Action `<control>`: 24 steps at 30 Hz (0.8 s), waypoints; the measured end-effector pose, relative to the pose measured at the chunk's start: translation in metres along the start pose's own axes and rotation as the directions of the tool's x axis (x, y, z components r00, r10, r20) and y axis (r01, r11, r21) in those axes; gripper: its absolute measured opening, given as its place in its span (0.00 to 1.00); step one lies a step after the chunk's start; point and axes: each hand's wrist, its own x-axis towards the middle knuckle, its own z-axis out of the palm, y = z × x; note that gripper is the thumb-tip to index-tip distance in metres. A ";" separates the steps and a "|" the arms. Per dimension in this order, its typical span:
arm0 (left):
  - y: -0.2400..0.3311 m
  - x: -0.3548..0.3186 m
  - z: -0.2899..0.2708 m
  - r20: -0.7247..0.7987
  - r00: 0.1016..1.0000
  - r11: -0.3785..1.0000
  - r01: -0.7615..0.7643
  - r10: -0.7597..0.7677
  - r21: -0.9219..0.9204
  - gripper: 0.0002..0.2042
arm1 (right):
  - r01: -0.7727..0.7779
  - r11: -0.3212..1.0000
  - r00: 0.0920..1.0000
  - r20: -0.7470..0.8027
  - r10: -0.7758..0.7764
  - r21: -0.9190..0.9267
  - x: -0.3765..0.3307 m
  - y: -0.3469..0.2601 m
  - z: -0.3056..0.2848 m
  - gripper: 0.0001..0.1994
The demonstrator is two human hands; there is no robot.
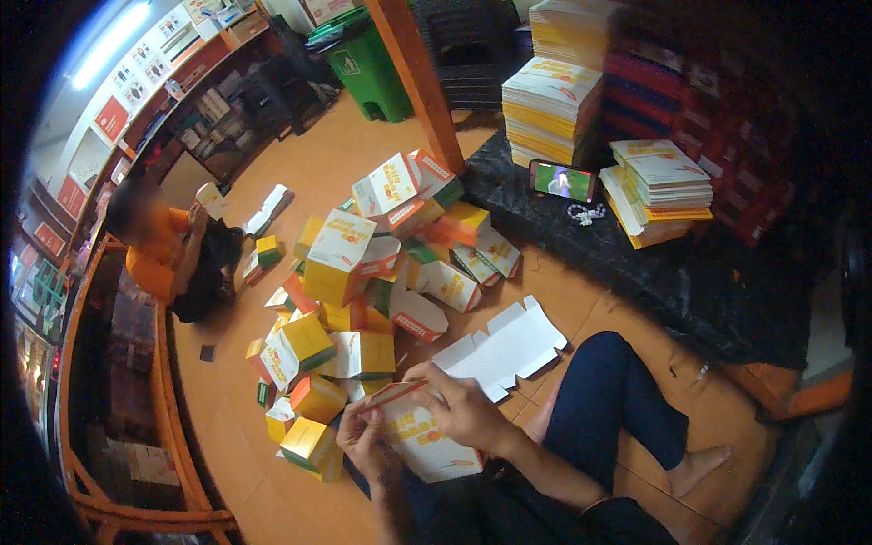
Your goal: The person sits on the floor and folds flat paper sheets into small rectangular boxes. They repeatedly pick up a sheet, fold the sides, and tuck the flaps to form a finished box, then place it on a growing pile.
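Note:
A partly folded cardboard box (440,457), white with yellow and orange print, lies across my lap. My left hand (366,443) grips its left edge, fingers bent round the card. Over the top edge, my right hand (465,411) pinches a raised flap with thumb and fingers. Just beyond my hands, a flat unfolded box blank (509,347) rests white side up on the floor. A heap of folded boxes (341,238) in yellow, white, green and orange spreads in front of me, its nearest yellow box (307,440) close to my left hand.
Stacks of flat box blanks (549,100) stand on a black-covered platform (654,272) at the right, beside a phone (563,182) and a beaded string (586,214). A person in orange (163,245) sits at the left. Behind are an orange post (413,82) and green bin (363,73).

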 end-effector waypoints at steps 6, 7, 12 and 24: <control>0.008 0.020 -0.012 -0.211 0.977 0.988 -0.032 0.000 -0.149 0.14 | -0.124 0.992 0.978 0.163 0.127 -0.027 -0.006 -0.001 0.009 0.17; 0.011 0.023 -0.013 -0.232 0.973 0.975 -0.066 0.015 -0.212 0.15 | -0.132 0.990 0.971 0.195 0.141 -0.055 -0.007 0.000 0.010 0.15; 0.014 0.019 -0.005 -0.211 0.977 0.994 0.014 -0.037 -0.109 0.19 | -0.025 0.991 1.000 0.007 0.026 -0.134 -0.006 0.003 0.014 0.08; 0.013 -0.022 0.007 0.293 0.934 0.962 0.133 -0.202 0.240 0.19 | -0.003 0.949 0.949 -0.299 0.102 0.314 0.004 0.013 -0.022 0.07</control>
